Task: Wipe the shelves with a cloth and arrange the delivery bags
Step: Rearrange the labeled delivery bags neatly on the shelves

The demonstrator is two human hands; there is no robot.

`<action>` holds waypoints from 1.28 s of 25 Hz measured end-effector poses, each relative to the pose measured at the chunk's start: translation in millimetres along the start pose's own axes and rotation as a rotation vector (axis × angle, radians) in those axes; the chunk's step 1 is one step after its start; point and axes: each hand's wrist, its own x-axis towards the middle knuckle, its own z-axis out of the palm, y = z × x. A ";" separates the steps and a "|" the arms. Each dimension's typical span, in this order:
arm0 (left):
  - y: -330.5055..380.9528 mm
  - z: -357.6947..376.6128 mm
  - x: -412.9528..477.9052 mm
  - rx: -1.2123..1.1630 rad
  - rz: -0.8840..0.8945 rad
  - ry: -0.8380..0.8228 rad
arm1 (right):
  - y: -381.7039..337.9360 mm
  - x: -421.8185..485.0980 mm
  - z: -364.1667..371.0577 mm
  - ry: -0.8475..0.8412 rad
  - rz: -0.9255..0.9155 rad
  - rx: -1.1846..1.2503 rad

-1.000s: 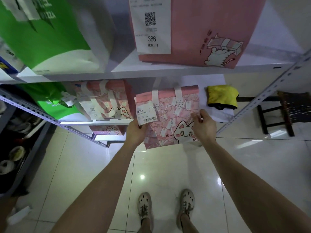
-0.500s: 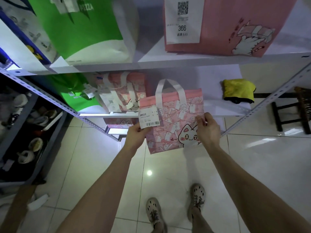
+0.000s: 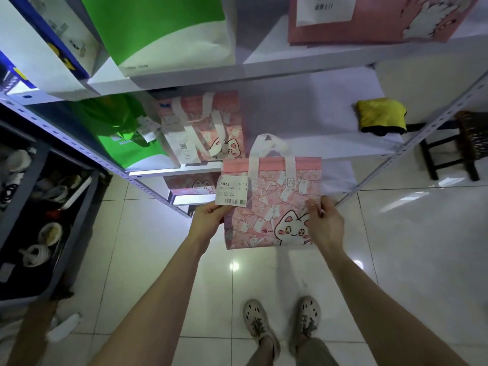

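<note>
- Both hands, left [image 3: 208,220] and right [image 3: 326,223], pinched the small pink cat-print fabric bag [image 3: 272,204] by its sides, off the white metal shelf [image 3: 303,112].
- Judged left: shelving it; the folded yellow cloth [image 3: 380,114] lay idle.

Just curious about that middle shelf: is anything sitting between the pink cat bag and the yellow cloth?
No. In the head view, the shelf is bare between the shelved pink cat bag and the yellow cloth.
</note>
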 end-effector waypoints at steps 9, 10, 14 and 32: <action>-116.0 43.8 24.4 -0.016 -0.191 -0.025 | 135.2 -3.8 10.1 -0.154 0.171 -0.086; -125.6 51.8 32.4 -0.010 -0.197 -0.029 | 148.1 2.9 11.7 -0.159 0.185 -0.086; -158.0 96.7 95.4 0.011 -0.159 -0.057 | 195.0 61.0 27.1 -0.129 0.191 -0.080; -237.2 218.4 426.9 0.138 0.578 0.245 | 307.0 376.1 183.4 0.151 -0.318 0.000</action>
